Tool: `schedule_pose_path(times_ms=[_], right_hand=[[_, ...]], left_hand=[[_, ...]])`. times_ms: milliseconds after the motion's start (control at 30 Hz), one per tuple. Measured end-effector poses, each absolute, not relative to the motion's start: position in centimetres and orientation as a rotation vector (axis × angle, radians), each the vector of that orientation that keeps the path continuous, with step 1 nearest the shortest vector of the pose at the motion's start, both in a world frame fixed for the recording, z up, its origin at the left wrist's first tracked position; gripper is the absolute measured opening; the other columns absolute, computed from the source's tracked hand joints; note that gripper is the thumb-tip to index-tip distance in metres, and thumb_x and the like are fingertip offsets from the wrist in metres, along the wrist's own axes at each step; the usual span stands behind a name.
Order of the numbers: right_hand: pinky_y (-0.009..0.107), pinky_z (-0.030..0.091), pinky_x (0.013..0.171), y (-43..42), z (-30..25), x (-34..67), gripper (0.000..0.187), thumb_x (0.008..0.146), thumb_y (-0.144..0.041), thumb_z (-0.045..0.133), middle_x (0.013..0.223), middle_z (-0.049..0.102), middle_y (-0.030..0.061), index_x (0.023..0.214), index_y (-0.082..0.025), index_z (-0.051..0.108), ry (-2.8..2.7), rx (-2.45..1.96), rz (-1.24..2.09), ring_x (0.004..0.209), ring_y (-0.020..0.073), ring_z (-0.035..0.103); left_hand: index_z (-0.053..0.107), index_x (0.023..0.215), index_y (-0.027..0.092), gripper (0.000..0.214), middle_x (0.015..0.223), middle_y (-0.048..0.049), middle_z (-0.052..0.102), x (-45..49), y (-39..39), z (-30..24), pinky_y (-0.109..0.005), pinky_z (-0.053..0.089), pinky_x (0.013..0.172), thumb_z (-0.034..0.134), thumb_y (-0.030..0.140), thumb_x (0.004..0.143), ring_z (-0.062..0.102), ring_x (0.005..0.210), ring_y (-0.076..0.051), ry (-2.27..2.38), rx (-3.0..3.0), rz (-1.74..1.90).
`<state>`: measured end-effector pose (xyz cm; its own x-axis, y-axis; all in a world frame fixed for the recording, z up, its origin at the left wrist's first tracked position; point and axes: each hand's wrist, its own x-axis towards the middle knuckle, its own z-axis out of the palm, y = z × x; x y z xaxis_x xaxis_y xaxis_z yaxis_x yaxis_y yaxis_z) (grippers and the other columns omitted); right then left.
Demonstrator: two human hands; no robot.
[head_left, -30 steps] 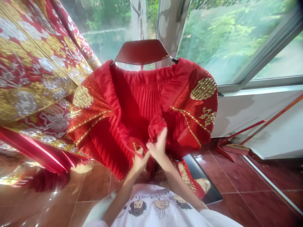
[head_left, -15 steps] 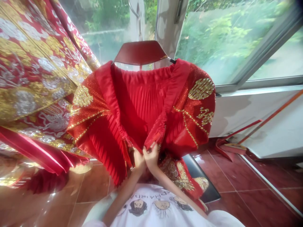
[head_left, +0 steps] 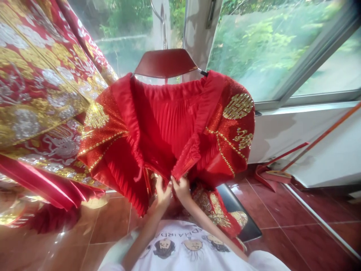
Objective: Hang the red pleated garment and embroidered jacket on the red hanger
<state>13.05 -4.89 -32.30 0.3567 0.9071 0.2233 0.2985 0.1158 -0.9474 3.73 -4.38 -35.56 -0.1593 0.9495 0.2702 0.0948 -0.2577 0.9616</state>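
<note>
Right hand [head_left: 182, 188] has lowered beside left hand [head_left: 163, 192]; grips pinch red garment [head_left: 173, 116] edges, neckline [head_left: 172, 90] gaping.

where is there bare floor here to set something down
Tiled floor shows bare between the black padded surface and the white strip, and between the beaded red garment and the pleated satin at left. Crowded where the left hand and right hand pinch the garment's edges.

Patterned red-and-gold fabric [head_left: 36, 94] at left, window [head_left: 254, 60] behind, perhaps a dustpan [head_left: 275, 176] on tiled floor [head_left: 301, 244] at right.
</note>
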Motion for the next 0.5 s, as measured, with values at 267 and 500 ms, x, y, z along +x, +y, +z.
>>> schedule_pose_path(times_ms=[267,500], right_hand=[[0.023,0.039,0.045,-5.2,-32.4,15.1,0.044,0.080,-0.049,0.052,0.042,0.046,-0.0002,0.051,-0.017,0.045,-1.242,-1.401,0.764,0.041,0.0114,0.046],[0.037,0.050,0.087,-8.3,-30.4,16.7,0.042,0.074,-0.026,0.069,0.108,0.061,0.0107,0.112,-0.018,0.054,-1.153,-1.225,-0.062,0.103,0.0210,0.059]], left_hand=[[0.066,0.093,0.015,0.020,0.096,-0.0080,0.066,3.3,-4.7,-34.0,-0.033,0.046,0.089,0.060,0.032,0.084,0.061,0.092,-0.021,1.278,1.507,1.395],[0.066,0.096,0.014,0.024,0.096,-0.0092,0.067,3.8,-4.2,-33.9,-0.032,0.046,0.087,0.061,0.034,0.083,0.062,0.090,-0.021,1.296,1.400,1.407]])
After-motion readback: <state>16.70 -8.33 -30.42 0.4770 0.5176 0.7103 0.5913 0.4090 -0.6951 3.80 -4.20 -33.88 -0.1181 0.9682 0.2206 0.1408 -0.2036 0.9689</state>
